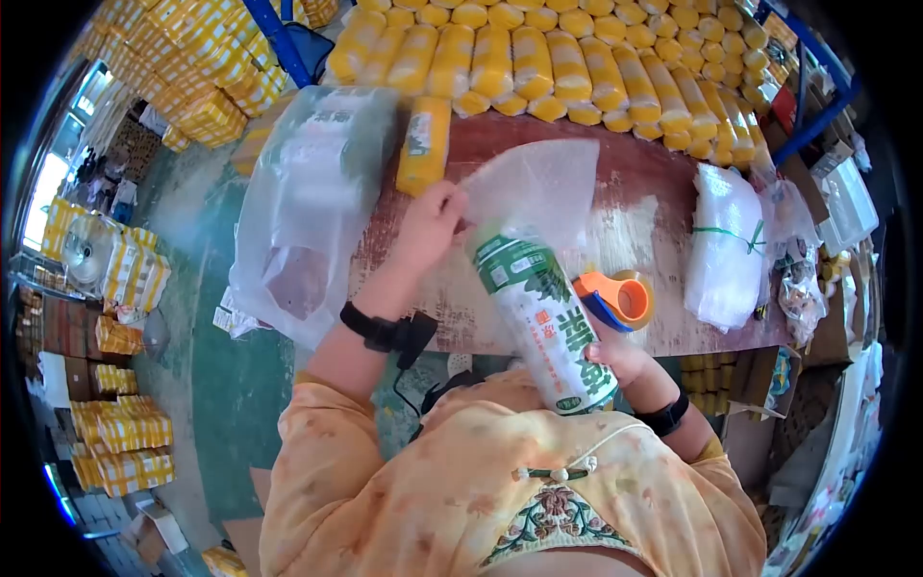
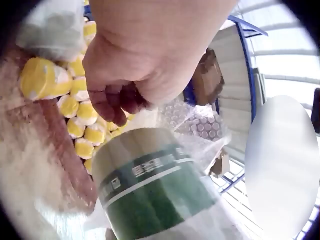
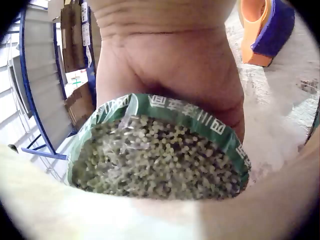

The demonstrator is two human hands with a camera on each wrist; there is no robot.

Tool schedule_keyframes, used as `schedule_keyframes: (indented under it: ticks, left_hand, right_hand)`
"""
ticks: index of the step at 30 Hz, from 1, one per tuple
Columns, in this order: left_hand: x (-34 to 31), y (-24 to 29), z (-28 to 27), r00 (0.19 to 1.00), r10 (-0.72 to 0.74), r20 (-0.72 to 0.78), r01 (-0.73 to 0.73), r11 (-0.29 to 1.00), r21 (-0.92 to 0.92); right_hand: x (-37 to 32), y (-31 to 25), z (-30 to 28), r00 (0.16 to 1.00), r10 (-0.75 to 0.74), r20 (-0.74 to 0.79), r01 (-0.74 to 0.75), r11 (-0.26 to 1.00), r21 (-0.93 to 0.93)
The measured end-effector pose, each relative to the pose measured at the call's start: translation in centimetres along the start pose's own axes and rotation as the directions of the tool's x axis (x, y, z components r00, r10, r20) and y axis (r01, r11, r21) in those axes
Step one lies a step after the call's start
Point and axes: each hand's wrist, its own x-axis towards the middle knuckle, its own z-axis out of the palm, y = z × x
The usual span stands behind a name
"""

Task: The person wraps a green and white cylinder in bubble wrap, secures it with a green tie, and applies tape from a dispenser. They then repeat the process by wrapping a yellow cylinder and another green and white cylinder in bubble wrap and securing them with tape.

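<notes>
My right hand (image 1: 622,354) grips the lower side of a long cylindrical pack (image 1: 543,322) in green and white printed wrap, held tilted in front of the chest. In the right wrist view the pack's clear end (image 3: 160,155) shows many small round greenish pieces inside. My left hand (image 1: 435,223) is raised beyond the pack's upper end, its fingers curled and pinching the corner of a translucent bubble wrap sheet (image 1: 548,183). In the left wrist view, those fingers (image 2: 117,102) bend down just above the pack's beige top, with bubble wrap (image 2: 195,125) behind them.
An orange and blue tape dispenser (image 1: 615,300) lies on the worn table (image 1: 635,221) by the right hand. A tied bundle of bubble wrap (image 1: 726,245) is at right. At left stand a large plastic bag (image 1: 322,173) and a yellow pack (image 1: 423,144). Yellow rolls (image 1: 529,62) line the back.
</notes>
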Motion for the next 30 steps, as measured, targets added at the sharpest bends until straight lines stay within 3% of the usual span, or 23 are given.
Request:
schedule_keyframes:
  ticks: [1, 2, 3, 6, 8, 9, 10, 11, 13, 17, 18, 21, 22, 23, 24, 25, 26, 29, 30]
  left_hand:
    - [-0.1, 0.1, -0.5, 0.982, 0.185, 0.035, -0.187, 0.944, 0.271]
    - [-0.2, 0.2, -0.9, 0.932, 0.344, 0.117, -0.353, 0.785, 0.509]
    - [-0.3, 0.1, -1.2, 0.856, 0.461, 0.235, -0.481, 0.541, 0.691]
    - [-0.1, -2.7, -1.1, 0.953, 0.028, 0.302, -0.273, 0.518, 0.811]
    - [-0.3, -2.6, -0.9, 0.911, 0.269, 0.312, -0.377, 0.849, 0.371]
    - [-0.6, -2.7, -0.8, 0.888, 0.374, 0.269, -0.411, 0.906, 0.098]
    - [-0.4, -4.6, -0.4, 0.973, 0.039, 0.226, 0.023, 0.964, -0.266]
    - [-0.3, -4.7, -0.4, 0.983, -0.040, 0.181, 0.131, 0.838, -0.530]
    - [-0.1, -4.4, -0.7, 0.964, -0.218, 0.151, 0.223, 0.358, -0.907]
    - [-0.3, -1.2, -1.3, 0.955, -0.277, 0.103, 0.136, 0.100, -0.986]
    - [-0.6, 0.6, -1.6, 0.959, -0.284, 0.013, 0.054, 0.135, -0.989]
    - [1.7, -0.7, -3.1, 0.891, -0.363, -0.272, -0.061, 0.498, -0.865]
    - [2.7, -2.8, -3.6, 0.874, -0.147, -0.464, -0.130, 0.848, -0.514]
    - [2.5, -3.1, -4.1, 0.873, 0.113, -0.475, -0.202, 0.969, -0.141]
    - [2.1, -3.3, -4.5, 0.855, 0.352, -0.380, -0.273, 0.929, 0.249]
    - [1.7, -3.4, -4.5, 0.825, 0.531, -0.194, -0.335, 0.735, 0.589]
    - [1.3, -3.4, -4.0, 0.835, 0.546, -0.065, -0.406, 0.692, 0.597]
    - [0.1, -2.4, -2.0, 0.826, 0.554, 0.103, -0.515, 0.666, 0.540]
    - [0.1, -1.6, -1.2, 0.926, 0.339, 0.165, -0.369, 0.724, 0.583]
  right_hand:
    - [0.4, 0.2, 0.0, 1.000, -0.001, -0.001, 0.001, 1.000, 0.019]
    - [0.5, 0.1, 0.3, 1.000, -0.004, -0.001, 0.004, 0.999, 0.035]
    - [0.5, 0.0, 0.8, 1.000, -0.025, -0.008, 0.025, 0.999, 0.022]
    - [1.5, -0.3, 2.1, 0.995, -0.098, 0.023, 0.099, 0.993, -0.060]
    - [2.2, -0.6, 2.8, 0.990, -0.119, 0.072, 0.125, 0.988, -0.092]
    - [2.5, -0.6, 3.0, 0.987, -0.127, 0.098, 0.137, 0.985, -0.102]
    - [2.7, -0.7, 3.4, 0.988, -0.127, 0.085, 0.135, 0.986, -0.102]
    - [2.8, -0.7, 3.3, 0.992, -0.098, 0.080, 0.105, 0.990, -0.092]
    - [2.8, -0.7, 2.6, 0.996, -0.028, 0.083, 0.035, 0.996, -0.079]
    - [2.7, -0.3, 3.6, 0.990, -0.140, -0.017, 0.139, 0.988, -0.059]
    - [2.5, 0.1, 3.1, 0.992, -0.117, -0.041, 0.116, 0.993, -0.025]
    - [2.4, 0.6, 2.9, 0.991, -0.129, -0.029, 0.130, 0.991, 0.036]
    - [2.3, 0.9, 2.6, 0.992, -0.124, -0.032, 0.125, 0.991, 0.048]
    - [2.3, 0.6, 2.8, 0.992, -0.127, -0.008, 0.128, 0.991, 0.032]
    - [2.2, 0.3, 3.2, 0.991, -0.133, 0.013, 0.133, 0.991, 0.018]
    - [2.0, 0.2, 3.4, 0.990, -0.141, 0.029, 0.141, 0.990, 0.007]
    - [2.0, 0.0, 3.3, 0.987, -0.156, 0.048, 0.157, 0.987, -0.036]
    - [2.4, -1.7, 3.3, 0.973, -0.053, 0.225, 0.090, 0.983, -0.160]
    - [2.4, -1.4, 2.9, 0.974, -0.022, 0.225, 0.063, 0.982, -0.179]
